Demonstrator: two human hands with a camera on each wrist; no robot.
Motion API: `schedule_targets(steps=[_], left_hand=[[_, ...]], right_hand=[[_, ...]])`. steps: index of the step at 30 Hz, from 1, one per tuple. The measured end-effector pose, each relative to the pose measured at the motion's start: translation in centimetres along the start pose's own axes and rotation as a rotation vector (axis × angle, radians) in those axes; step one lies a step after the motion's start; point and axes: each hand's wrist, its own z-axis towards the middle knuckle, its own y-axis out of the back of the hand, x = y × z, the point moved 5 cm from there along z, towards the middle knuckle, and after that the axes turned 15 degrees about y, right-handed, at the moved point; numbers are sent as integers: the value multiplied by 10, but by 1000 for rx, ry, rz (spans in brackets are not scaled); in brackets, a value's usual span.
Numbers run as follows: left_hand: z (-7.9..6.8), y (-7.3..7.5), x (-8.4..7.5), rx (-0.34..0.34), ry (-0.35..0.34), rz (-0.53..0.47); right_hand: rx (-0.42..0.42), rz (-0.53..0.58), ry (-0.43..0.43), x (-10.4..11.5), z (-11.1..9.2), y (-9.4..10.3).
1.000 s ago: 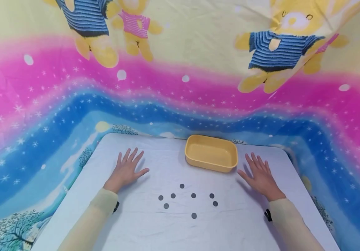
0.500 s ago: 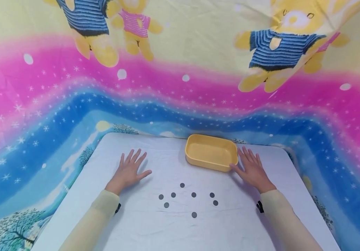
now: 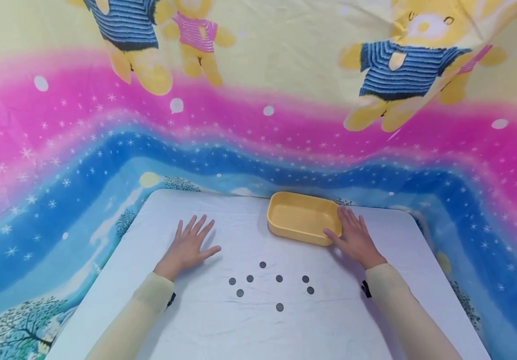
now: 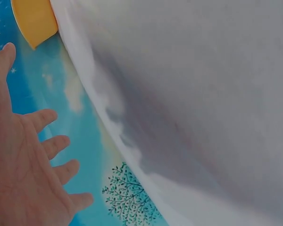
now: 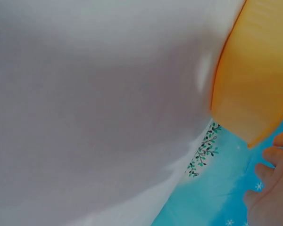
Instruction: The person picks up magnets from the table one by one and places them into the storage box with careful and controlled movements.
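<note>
A yellow rectangular box (image 3: pixel 303 236) with rounded corners stands at the back of the white table. My right hand (image 3: pixel 358 241) is at its right end, with the thumb over the front right corner and the fingers extended along the right side. Whether the hand touches the box cannot be made out; in the right wrist view the fingers (image 5: pixel 273 154) appear near the box wall (image 5: pixel 252 70). To the left, my left hand (image 3: pixel 187 252) hovers with fingers spread and holds nothing. Between the hands, several small dark round discs (image 3: pixel 279 278) lie flat on the table.
The white-covered table (image 3: pixel 222 330) has rounded back corners. A printed cloth (image 3: pixel 258 135) with bears and snowflakes hangs close behind the table and along both sides. The box stands right by the back edge.
My right hand has moved left, from beside the box to its right end, the thumb now over its corner. My left hand has shifted slightly right. Box and discs stay in place.
</note>
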Motion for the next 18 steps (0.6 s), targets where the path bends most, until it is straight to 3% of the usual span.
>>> schedule_targets(steps=[9,18], left_hand=[[-3,-5,-5,33,-13,-26],[-10,-8,-14,126,-72,-78]], right_hand=[[47,6,-29,-2,4,-8],[65,19,-51,-4,5,-14]])
